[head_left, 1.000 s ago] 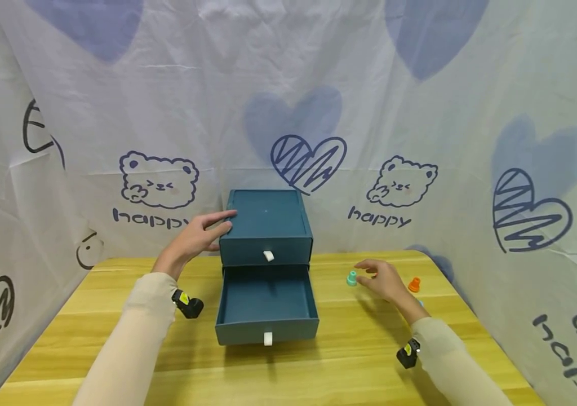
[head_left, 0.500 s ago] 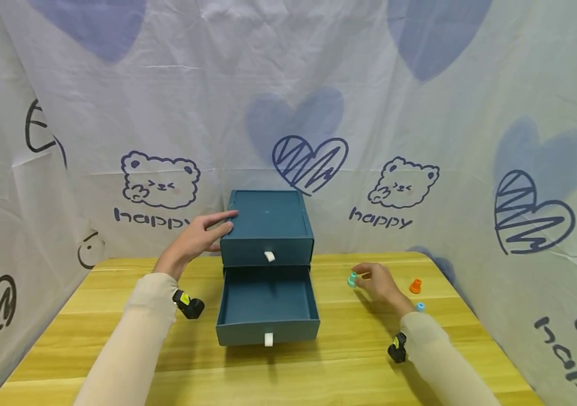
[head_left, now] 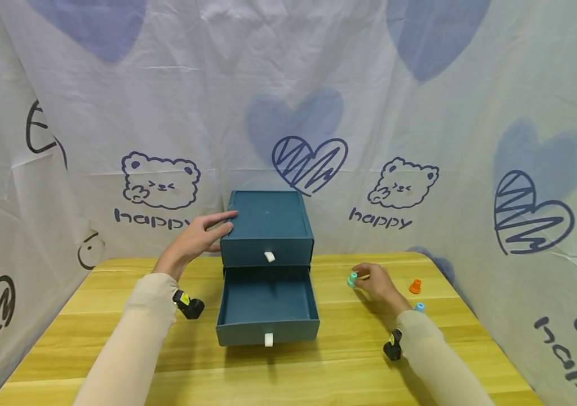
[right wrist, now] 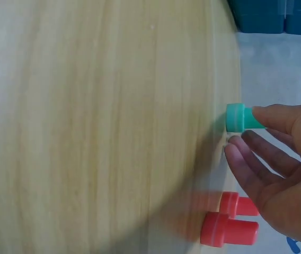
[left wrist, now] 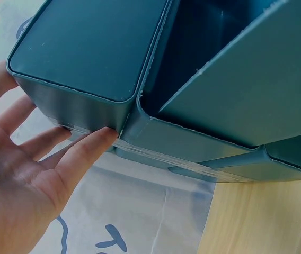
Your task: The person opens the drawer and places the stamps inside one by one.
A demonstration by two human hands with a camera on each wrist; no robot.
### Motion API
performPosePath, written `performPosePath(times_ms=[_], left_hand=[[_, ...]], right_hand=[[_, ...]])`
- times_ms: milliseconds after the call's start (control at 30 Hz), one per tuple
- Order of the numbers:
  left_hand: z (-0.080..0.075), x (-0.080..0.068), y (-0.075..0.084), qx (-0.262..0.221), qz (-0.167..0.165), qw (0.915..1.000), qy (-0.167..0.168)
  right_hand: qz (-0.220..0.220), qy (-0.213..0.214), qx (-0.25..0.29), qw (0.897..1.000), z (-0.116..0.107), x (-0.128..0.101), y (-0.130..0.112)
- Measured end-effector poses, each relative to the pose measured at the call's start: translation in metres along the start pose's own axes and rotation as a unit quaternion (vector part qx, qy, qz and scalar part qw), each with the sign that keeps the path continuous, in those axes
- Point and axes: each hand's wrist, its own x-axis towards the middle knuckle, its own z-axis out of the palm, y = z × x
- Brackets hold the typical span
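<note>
1. My right hand (head_left: 377,281) has shifted slightly left and near over the last second; its fingers stood loosely around the green peg (head_left: 351,280) then, and now they meet it.
2. The grip: I judge that I'm pinching the peg's narrow stem, thumb on one side and a finger behind it, though how firmly I cannot tell. My other fingers fan out beside it.
3. The peg is upright on the table (head_left: 319,372), right of the cabinet (head_left: 268,214) and toward the far edge. It hasn't been lifted, so I take the reach as done and the hold as only just made.
4. With my wrist moved, the blue peg (head_left: 419,307) shows past my sleeve, near side of the orange peg (head_left: 415,286); neither is in my grip.
5. My left hand (head_left: 197,235) hasn't changed: fingers spread against the cabinet's left side and top edge, seemingly steadying it. The lower drawer (head_left: 243,334) remains pulled out.
</note>
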Motion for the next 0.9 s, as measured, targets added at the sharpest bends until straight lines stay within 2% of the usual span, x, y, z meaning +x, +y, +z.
performPosePath(times_ms=[467, 767, 900], left_hand=[[0.001, 0.000, 0.000, 0.002, -0.001, 1.0000, 0.000], [0.001, 0.001, 0.000, 0.000, 0.000, 1.0000, 0.000], [0.001, 0.001, 0.000, -0.001, -0.002, 1.0000, 0.001]], right_hand=[[0.027, 0.008, 0.003, 1.000, 0.005, 0.001, -0.002], [0.052, -0.017, 0.018, 0.998, -0.008, -0.006, -0.013], [0.043, -0.027, -0.005, 0.999, -0.016, -0.007, -0.021]])
